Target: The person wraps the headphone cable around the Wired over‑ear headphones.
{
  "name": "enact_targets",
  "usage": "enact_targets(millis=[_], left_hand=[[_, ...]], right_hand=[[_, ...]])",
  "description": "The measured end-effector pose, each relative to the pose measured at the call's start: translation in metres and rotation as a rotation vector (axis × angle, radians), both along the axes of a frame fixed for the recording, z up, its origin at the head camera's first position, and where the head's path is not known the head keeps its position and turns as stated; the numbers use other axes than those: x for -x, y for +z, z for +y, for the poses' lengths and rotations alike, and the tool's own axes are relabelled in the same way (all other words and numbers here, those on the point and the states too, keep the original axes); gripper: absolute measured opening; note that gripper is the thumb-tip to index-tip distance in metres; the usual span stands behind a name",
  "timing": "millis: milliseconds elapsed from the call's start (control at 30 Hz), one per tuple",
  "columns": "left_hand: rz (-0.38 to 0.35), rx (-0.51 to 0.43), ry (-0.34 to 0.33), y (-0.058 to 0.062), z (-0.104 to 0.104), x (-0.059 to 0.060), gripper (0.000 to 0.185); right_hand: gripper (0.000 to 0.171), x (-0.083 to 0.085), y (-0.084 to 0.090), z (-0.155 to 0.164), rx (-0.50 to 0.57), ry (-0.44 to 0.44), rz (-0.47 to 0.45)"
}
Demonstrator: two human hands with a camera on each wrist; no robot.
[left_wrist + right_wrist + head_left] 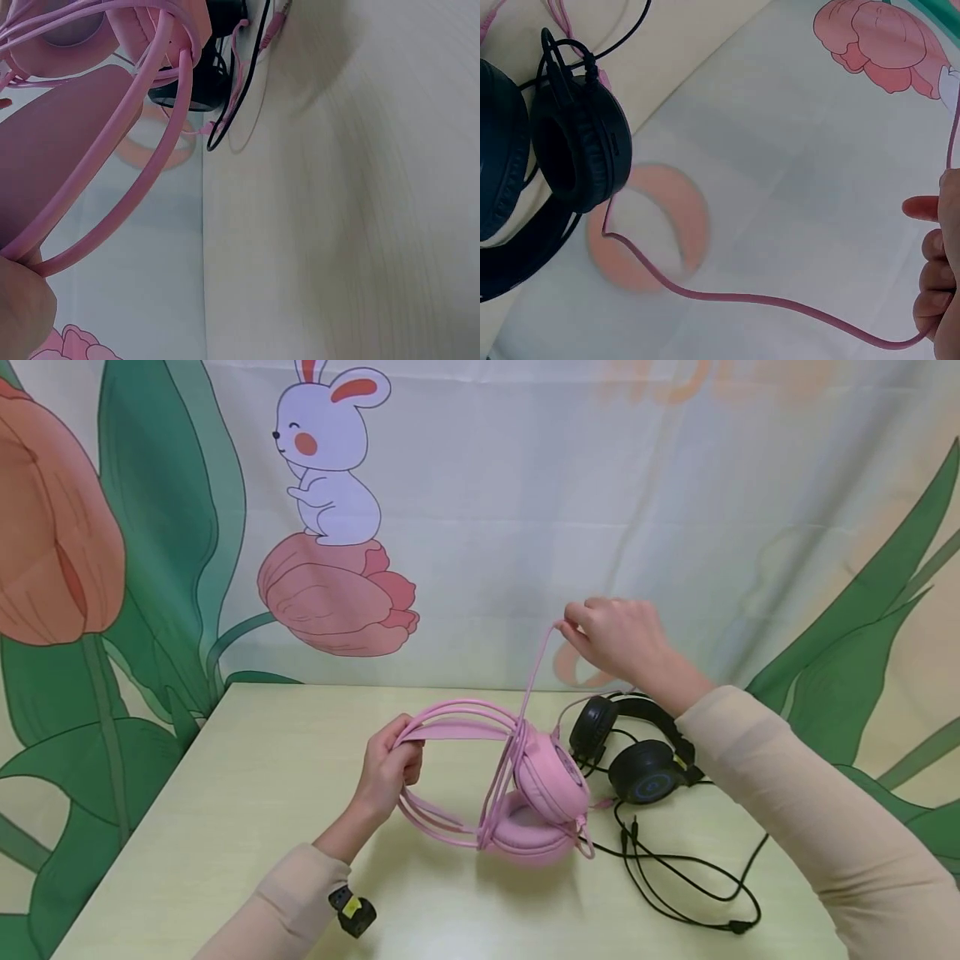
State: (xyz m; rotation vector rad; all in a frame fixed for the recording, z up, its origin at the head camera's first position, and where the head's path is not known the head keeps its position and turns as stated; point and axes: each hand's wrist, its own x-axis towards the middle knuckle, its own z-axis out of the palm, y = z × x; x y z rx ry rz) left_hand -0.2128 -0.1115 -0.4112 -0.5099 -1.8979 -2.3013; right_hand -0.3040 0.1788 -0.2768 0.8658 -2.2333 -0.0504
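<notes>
Pink over-ear headphones are held up over the table, tilted on their side, ear cups toward the right. My left hand grips them by the headband. Several turns of pink cable wrap around the headphones beside the cups. Above and to the right, my right hand pinches the pink cable and holds a length of it taut. In the right wrist view, more of the cable sags from the right hand toward the black headphones.
Black headphones lie at the table's back right, under the right forearm. Their black cable loops over the right side of the table. A printed curtain hangs behind. A small black device is strapped at the left wrist.
</notes>
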Motion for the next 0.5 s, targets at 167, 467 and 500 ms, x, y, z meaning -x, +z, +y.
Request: enact_targets(millis=[167,467,500], left_hand=[[-0.009,-0.05,-0.03,0.003,0.002,-0.003,0.009],[0.053,-0.054,0.016,0.007,0.002,-0.004,0.007],[0.06,-0.051,0.026,0.007,0.001,-0.004,0.007]], right_hand=[[0.022,0.002,-0.012,0.003,-0.021,-0.038,-0.135],[0.022,0.004,-0.034,0.006,-0.019,-0.066,-0.285],[0.022,0.004,-0.036,0.007,-0.019,-0.065,-0.287]])
